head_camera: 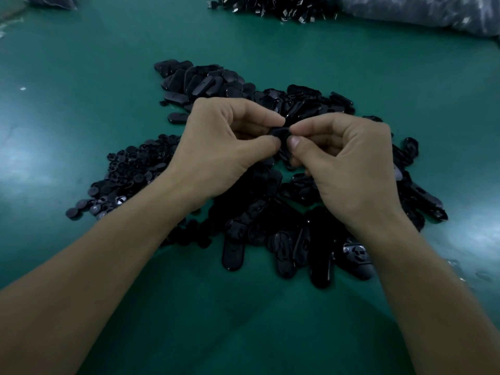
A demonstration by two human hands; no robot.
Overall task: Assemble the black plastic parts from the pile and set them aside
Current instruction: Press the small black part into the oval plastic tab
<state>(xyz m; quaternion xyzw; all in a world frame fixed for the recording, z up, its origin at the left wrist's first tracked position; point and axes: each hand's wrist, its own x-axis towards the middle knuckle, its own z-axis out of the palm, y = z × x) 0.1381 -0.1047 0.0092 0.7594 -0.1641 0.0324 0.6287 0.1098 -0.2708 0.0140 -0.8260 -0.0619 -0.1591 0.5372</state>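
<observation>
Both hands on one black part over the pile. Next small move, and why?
Probably press the black part together until it seats. The left hand and right hand both pinch it, thumb and forefinger, above the pile; the fingers hide whether it is already joined. Setting it aside with the ovals farther back would come after.

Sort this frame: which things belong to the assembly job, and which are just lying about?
Job: left hand and right hand, both pinching a black part; oval parts pile; round parts pile; oval parts behind the hands.
Lying about, apparently: far heap of dark pieces; plastic bag; white scrap.
</observation>
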